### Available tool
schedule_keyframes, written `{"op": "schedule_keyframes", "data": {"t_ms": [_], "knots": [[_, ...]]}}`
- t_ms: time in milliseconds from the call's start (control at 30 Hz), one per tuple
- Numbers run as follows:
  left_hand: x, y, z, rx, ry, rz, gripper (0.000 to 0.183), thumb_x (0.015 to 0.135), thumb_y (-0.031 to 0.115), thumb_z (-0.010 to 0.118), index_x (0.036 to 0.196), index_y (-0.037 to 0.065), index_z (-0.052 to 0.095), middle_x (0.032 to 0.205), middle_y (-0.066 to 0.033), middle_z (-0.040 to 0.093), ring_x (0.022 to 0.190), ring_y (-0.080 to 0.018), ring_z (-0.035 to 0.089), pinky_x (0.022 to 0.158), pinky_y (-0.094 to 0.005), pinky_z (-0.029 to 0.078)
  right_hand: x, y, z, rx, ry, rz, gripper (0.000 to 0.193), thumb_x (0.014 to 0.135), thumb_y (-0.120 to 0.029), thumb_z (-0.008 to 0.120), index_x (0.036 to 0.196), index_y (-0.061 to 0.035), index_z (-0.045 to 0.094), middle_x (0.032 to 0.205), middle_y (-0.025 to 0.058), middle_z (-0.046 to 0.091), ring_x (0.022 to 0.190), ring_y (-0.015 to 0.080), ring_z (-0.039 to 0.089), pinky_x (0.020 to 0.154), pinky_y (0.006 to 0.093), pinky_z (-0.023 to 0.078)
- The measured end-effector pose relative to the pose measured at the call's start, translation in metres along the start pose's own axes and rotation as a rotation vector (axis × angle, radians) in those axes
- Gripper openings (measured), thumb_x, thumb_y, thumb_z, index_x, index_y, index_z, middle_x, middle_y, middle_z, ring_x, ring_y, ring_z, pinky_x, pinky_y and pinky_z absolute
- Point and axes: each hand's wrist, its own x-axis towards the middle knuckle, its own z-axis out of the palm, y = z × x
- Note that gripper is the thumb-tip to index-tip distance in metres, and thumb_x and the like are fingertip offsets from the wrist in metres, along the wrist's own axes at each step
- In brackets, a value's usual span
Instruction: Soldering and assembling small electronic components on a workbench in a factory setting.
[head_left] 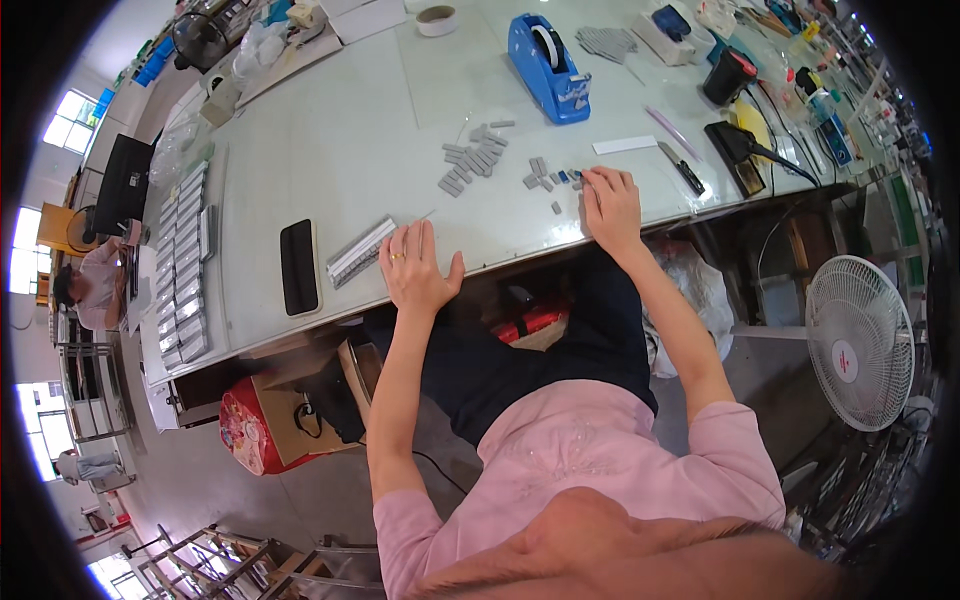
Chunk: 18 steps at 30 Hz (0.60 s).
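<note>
My left hand (418,270) rests open at the table's near edge, fingers stretched and thumb apart, wearing a ring. Its fingertips touch or overlap the end of a bundle of slim silvery bars (358,252). My right hand (613,210) is closed, its bent fingers pressed together at the tabletop; what they hold, if anything, is hidden. Beside those fingertips lie small blue pieces (564,176) and a few small grey blocks (540,177). Between and beyond my hands spreads a loose pile of small grey blocks (475,157).
A black phone (298,267) lies left of the bars, with rows of silvery strips (182,265) farther left. A blue tape dispenser (549,70) stands beyond the blocks. Toward the right are a white strip (625,145), a knife (683,170) and a black-handled tool (745,155).
</note>
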Motion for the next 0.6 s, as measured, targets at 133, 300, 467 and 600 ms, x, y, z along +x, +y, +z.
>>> {"op": "schedule_keyframes", "data": {"t_ms": [133, 300, 467, 600], "knots": [[-0.002, 0.0, 0.0, 0.003, -0.009, -0.023, 0.061, 0.076, 0.04, 0.07, 0.12, -0.001, 0.064, 0.122, -0.0121, 0.062, 0.117, -0.0302, 0.054, 0.107, -0.0512, 0.037, -0.006, -0.01, -0.002, 0.041, -0.07, -0.003, 0.03, 0.087, -0.013, 0.063, 0.115, -0.0023, 0.067, 0.116, 0.0108, 0.063, 0.108, 0.0332, 0.057, 0.09, 0.0451, 0.046], [-0.003, 0.002, -0.003, -0.002, -0.033, -0.072, 0.061, 0.077, 0.038, 0.069, 0.124, -0.001, 0.063, 0.124, -0.0126, 0.062, 0.12, -0.0319, 0.053, 0.109, -0.0526, 0.034, 0.015, -0.043, 0.019, 0.066, -0.081, -0.075, 0.036, 0.081, -0.016, 0.069, 0.116, -0.0097, 0.067, 0.12, 0.0084, 0.06, 0.112, 0.0334, 0.053, 0.089, 0.0466, 0.045], [0.002, 0.002, -0.002, 0.018, 0.001, -0.031, 0.062, 0.077, 0.041, 0.069, 0.123, -0.001, 0.064, 0.124, -0.0121, 0.062, 0.121, -0.0307, 0.053, 0.11, -0.0528, 0.034, 0.073, -0.058, 0.071, 0.187, -0.196, -0.21, 0.034, 0.075, -0.022, 0.075, 0.109, -0.0185, 0.072, 0.12, 0.0059, 0.06, 0.118, 0.0316, 0.049, 0.093, 0.0467, 0.043], [0.001, 0.002, -0.002, -0.024, 0.002, -0.035, 0.059, 0.077, 0.035, 0.07, 0.124, 0.001, 0.063, 0.125, -0.0121, 0.061, 0.123, -0.0313, 0.051, 0.109, -0.0522, 0.035, 0.11, -0.059, 0.09, 0.191, -0.391, -0.229, 0.039, 0.069, -0.026, 0.079, 0.107, -0.0198, 0.072, 0.119, 0.0047, 0.06, 0.12, 0.0311, 0.046, 0.097, 0.0475, 0.041]]}}
